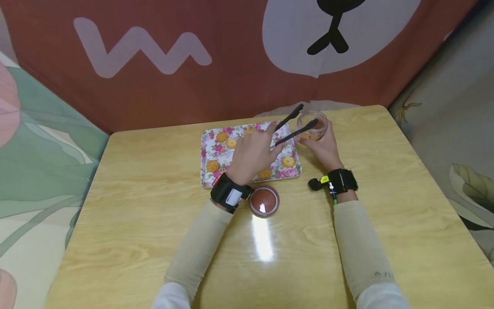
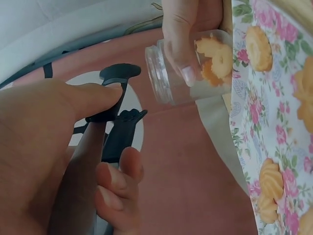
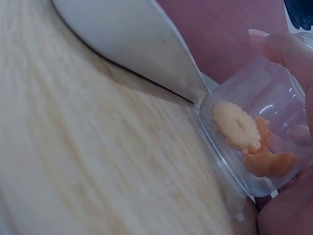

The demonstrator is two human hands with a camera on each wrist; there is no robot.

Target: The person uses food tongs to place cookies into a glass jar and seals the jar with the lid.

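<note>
My left hand point(image 1: 251, 155) grips a pair of tongs point(image 1: 304, 128) with black tips, over the floral tray point(image 1: 206, 148). The tong tips stand apart near the mouth of a clear jar point(image 2: 164, 73); I see nothing between them. Round the jar curl the fingers of my right hand point(image 1: 327, 148), just beyond the tray's right side. Several cookies point(image 3: 237, 126) lie at the bottom of the jar. In the right wrist view the jar's base is down by the tabletop, and the jar looks tilted. More cookies point(image 1: 212, 166) are spread on the tray, some hidden under my left hand.
A round reddish-brown lid point(image 1: 264, 201) lies on the wooden table point(image 1: 154, 223) in front of the tray, close to my left wrist. Behind the table's far edge hangs a red-brown cloth point(image 1: 231, 86), and patterned fabric lines both sides.
</note>
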